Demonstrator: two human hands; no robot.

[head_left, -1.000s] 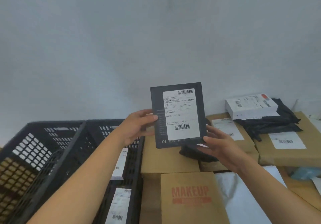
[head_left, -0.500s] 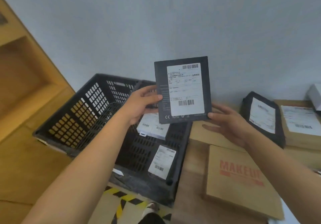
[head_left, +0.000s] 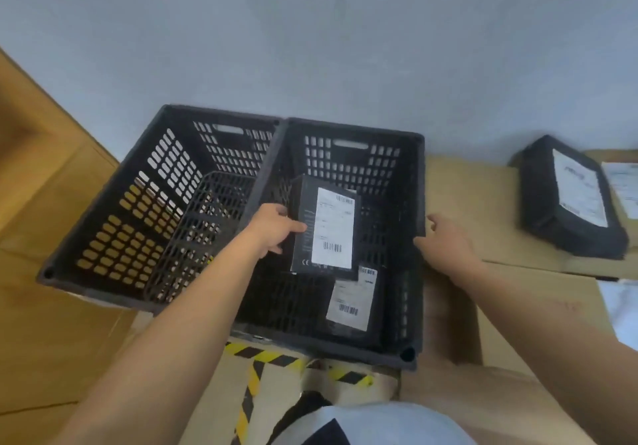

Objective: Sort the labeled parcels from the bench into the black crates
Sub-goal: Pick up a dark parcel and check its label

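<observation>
My left hand (head_left: 272,228) grips the left edge of a flat black boxed parcel (head_left: 303,227) with a white label, holding it inside the right black crate (head_left: 419,237). Under it in that crate lies another labelled parcel (head_left: 352,301). My right hand (head_left: 445,242) holds nothing, fingers relaxed, at the crate's right rim above the bench. The left black crate (head_left: 114,199) stands beside it, its floor bare. A black bagged parcel (head_left: 538,206) with a white label lies on the bench at the right.
Cardboard boxes (head_left: 466,189) cover the bench right of the crates. A wooden cabinet (head_left: 31,154) stands at the left. Yellow-black hazard tape (head_left: 255,368) marks the floor below. A grey wall is behind.
The black boxed parcel has come down from in front of the wall into the right crate, held by my left hand alone. My right hand has let go and moved right.
</observation>
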